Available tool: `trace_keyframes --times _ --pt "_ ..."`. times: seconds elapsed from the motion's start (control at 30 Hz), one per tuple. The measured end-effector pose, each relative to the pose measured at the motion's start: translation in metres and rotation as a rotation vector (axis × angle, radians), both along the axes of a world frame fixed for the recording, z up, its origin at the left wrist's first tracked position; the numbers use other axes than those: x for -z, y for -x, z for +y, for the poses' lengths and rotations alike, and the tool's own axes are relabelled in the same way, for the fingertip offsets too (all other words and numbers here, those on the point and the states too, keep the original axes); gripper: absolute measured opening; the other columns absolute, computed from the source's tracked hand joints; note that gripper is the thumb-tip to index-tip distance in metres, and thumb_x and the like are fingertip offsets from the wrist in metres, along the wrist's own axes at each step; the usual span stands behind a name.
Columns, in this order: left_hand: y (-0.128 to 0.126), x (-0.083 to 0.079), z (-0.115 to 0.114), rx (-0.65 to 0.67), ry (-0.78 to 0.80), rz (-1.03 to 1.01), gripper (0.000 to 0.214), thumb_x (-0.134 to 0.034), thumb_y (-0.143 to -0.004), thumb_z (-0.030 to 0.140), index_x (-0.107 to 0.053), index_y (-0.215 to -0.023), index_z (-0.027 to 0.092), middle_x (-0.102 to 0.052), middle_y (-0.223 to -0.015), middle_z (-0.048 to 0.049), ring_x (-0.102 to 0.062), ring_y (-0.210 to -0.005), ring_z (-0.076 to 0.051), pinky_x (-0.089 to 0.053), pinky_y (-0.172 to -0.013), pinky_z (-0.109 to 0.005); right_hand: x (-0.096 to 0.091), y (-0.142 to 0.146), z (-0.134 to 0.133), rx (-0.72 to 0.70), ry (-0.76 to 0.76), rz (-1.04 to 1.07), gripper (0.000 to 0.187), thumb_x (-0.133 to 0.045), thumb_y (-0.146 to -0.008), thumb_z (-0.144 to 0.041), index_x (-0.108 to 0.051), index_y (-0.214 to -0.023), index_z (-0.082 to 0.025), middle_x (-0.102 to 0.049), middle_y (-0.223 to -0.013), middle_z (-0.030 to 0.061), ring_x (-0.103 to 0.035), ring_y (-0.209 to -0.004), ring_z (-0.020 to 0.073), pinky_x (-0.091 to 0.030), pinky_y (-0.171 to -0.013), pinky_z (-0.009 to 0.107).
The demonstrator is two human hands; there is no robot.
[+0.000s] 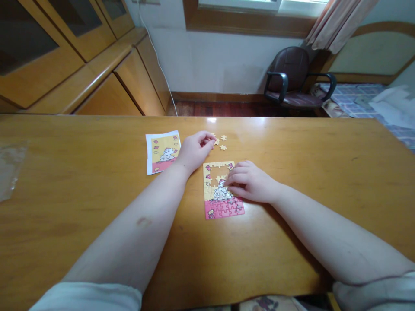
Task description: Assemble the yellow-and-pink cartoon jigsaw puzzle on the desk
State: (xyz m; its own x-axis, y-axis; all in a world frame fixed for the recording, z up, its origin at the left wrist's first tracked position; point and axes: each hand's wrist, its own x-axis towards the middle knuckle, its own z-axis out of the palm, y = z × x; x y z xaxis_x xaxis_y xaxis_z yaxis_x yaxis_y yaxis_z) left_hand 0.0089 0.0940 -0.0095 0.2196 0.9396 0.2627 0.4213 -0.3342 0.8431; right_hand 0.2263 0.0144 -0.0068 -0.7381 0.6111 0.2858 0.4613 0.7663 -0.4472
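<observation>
A partly filled jigsaw puzzle (pixel 223 209) lies flat on the table, yellow above and pink below, with a white cartoon animal in the middle. A gap in its upper part shows bare wood. My right hand (pixel 251 181) rests over the puzzle's right side, fingers loosely stretched and thumb apart; its fingertips hide part of the picture. Beyond the puzzle, my left hand (pixel 196 149) has its fingers curled in a pinch at a small cluster of loose yellow puzzle pieces (pixel 223 147). One piece appears to touch those fingertips.
A printed reference picture (pixel 164 144) lies left of the puzzle, partly behind my left hand. Clear plastic wrapping (pixel 11 170) is at the table's left edge. Past the wooden table (pixel 97 142) stand a cabinet (pixel 106 95) and an office chair (pixel 292 77).
</observation>
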Motion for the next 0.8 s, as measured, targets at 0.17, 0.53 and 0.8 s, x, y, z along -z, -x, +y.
trace_keyframes --times 0.17,0.53,0.8 --pt "0.0002 0.0014 0.0005 -0.001 -0.009 -0.015 0.011 -0.058 -0.083 0.023 -0.065 -0.089 0.018 -0.068 -0.073 0.0003 -0.062 -0.068 -0.014 -0.049 -0.068 -0.028 -0.0009 -0.0011 0.0001 0.033 -0.002 -0.005 0.015 -0.064 -0.089 -0.033 -0.069 -0.092 -0.019 -0.072 -0.084 0.0046 -0.061 -0.081 0.0181 -0.04 -0.08 0.035" --pt "0.0005 0.001 0.0002 -0.006 -0.012 -0.01 0.011 -0.058 -0.082 0.022 -0.066 -0.089 0.018 -0.068 -0.073 0.0002 -0.063 -0.068 -0.014 -0.049 -0.067 -0.028 -0.0013 -0.0014 0.001 -0.009 -0.046 0.012 0.008 -0.063 -0.086 -0.022 -0.069 -0.081 -0.021 -0.072 -0.082 0.003 -0.061 -0.08 0.0168 -0.038 -0.079 0.033" --pt "0.0004 0.0028 0.0018 -0.005 0.003 -0.017 0.011 -0.058 -0.082 0.022 -0.066 -0.089 0.018 -0.069 -0.074 -0.0003 -0.063 -0.068 -0.014 -0.05 -0.068 -0.028 0.0028 -0.0005 -0.0007 -0.001 -0.048 -0.009 0.01 -0.062 -0.088 -0.02 -0.071 -0.086 -0.021 -0.074 -0.087 0.0036 -0.062 -0.082 0.0165 -0.038 -0.076 0.032"
